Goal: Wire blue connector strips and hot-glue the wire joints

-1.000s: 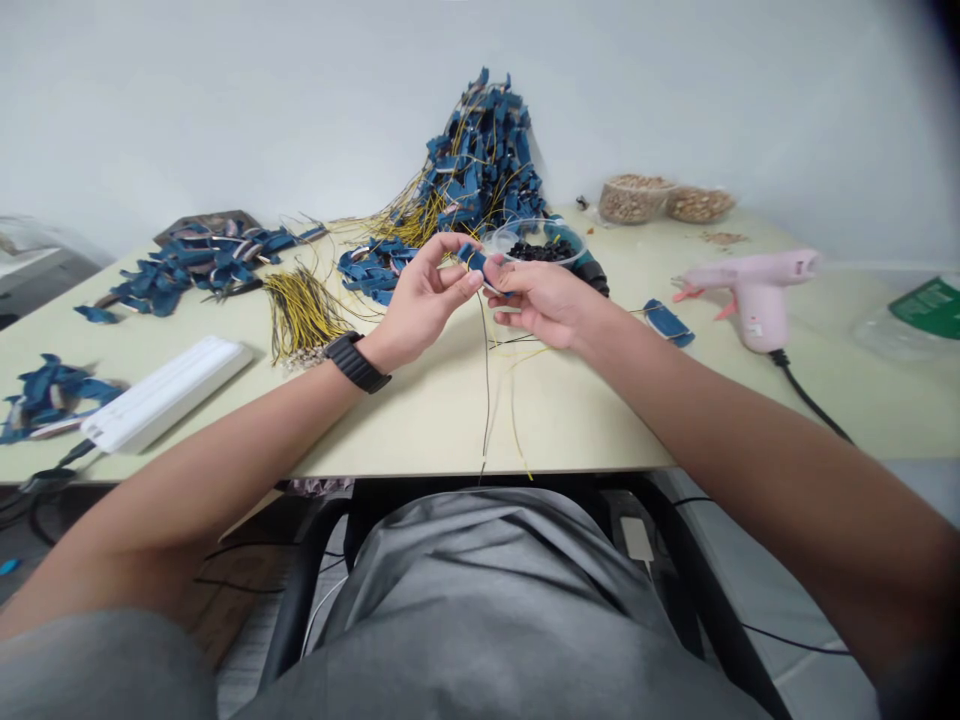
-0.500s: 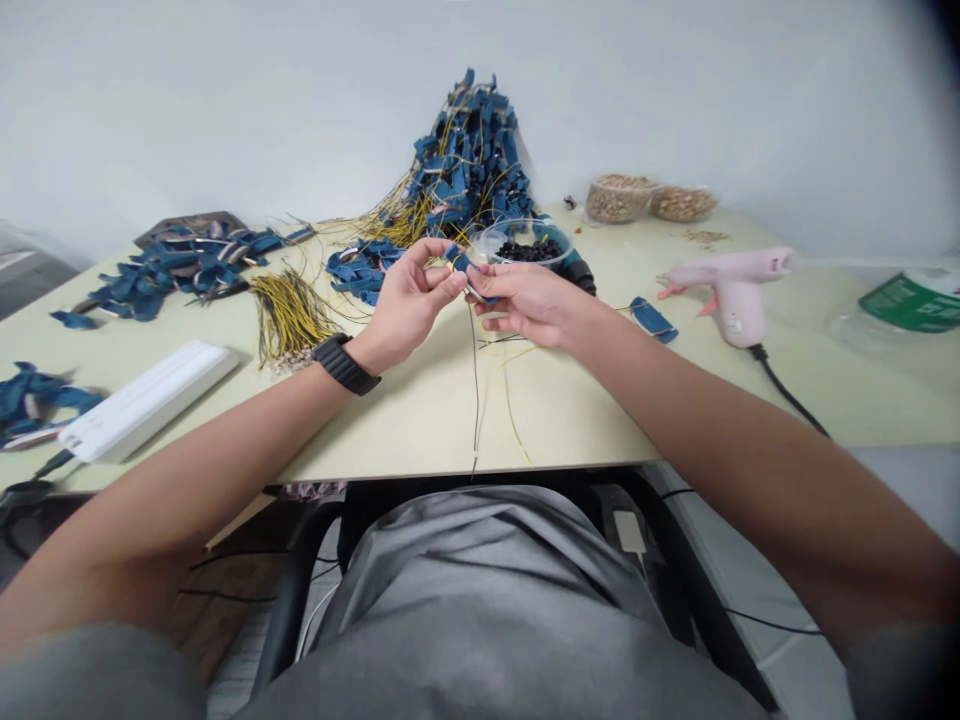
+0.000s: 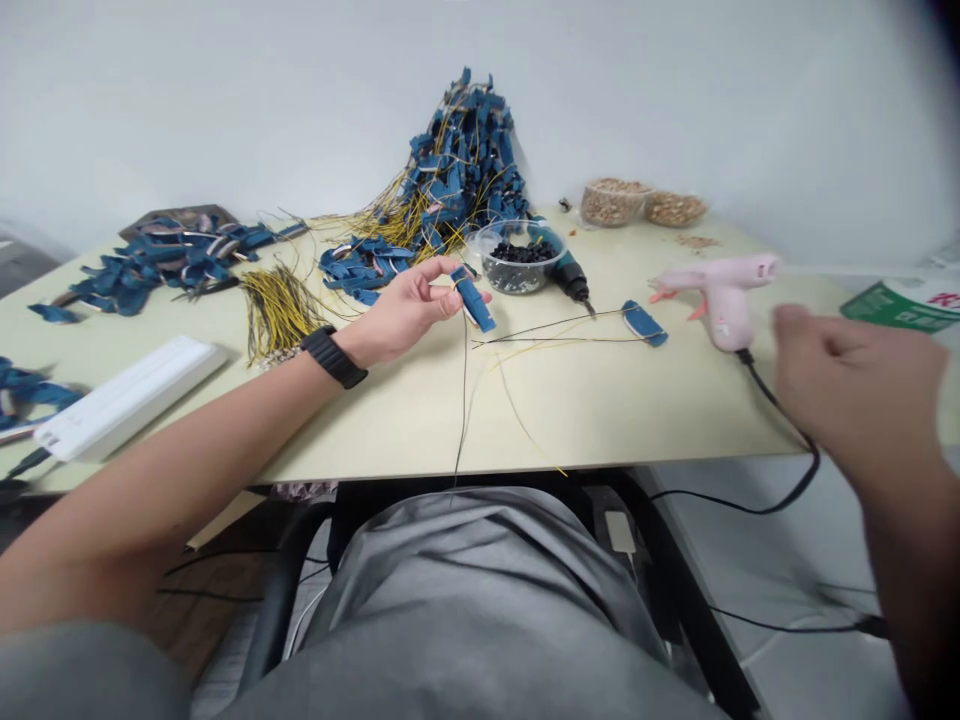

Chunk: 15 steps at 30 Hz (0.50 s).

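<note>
"What has just been changed?"

"The blue piece [image 3: 475,302], near the frame's centre, is now gripped by the left hand [image 3: 405,315] alone; the right hand [image 3: 862,385] is withdrawn to the frame's right, near the pink glue gun [image 3: 727,290]."

"Is anything held there?"

"That cannot be told: it is curled and blurred. Two-handed work on the piece seems paused."

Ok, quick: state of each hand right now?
Left hand: closed on a blue piece, pinching one end.
Right hand: curled and blurred, near the pink glue gun but apart from it; whether it holds anything cannot be told.
</note>
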{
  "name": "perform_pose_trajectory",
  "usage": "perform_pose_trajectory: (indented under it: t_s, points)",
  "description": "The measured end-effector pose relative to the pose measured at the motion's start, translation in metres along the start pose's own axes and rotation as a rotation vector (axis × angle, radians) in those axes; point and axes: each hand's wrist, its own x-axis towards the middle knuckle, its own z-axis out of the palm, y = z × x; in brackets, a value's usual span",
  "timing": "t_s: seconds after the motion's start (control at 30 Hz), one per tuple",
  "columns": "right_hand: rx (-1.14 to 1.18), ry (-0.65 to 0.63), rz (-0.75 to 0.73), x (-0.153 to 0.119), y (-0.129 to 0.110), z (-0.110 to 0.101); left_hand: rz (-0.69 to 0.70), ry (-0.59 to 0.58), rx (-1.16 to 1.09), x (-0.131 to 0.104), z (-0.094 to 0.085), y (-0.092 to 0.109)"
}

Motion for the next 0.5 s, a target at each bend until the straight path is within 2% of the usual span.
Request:
perform_pose_trajectory:
  t_s: [0.07, 0.1, 0.23, 0.33, 0.37, 0.43, 0.5]
  points:
    - [-0.071, 0.062, 0.169, 0.008, 0.021, 0.002, -0.030, -0.044, -0.023, -0.001, 0.000, -0.001]
    - [-0.074, 0.056, 0.203, 0.012, 0.026, 0.003, -0.038, -0.060, -0.035, -0.002, -0.001, -0.001]
    - [-0.073, 0.020, 0.365, 0.020, 0.023, 0.006, -0.061, -0.101, -0.048, -0.004, -0.004, -0.001]
    - [-0.089, 0.029, 0.287, 0.010, 0.007, 0.002, -0.085, -0.119, -0.037, -0.006, -0.004, 0.001]
    - [-0.098, -0.017, 0.249, 0.005, -0.001, 0.000, -0.090, -0.124, -0.036, -0.006, -0.003, 0.002]
    - [-0.102, -0.051, 0.141, -0.007, -0.025, -0.001, -0.095, -0.138, -0.037, -0.006, 0.000, 0.004]
    - [-0.025, -0.141, 0.004, -0.017, -0.052, 0.001, -0.097, -0.150, -0.037, -0.007, 0.001, 0.006]
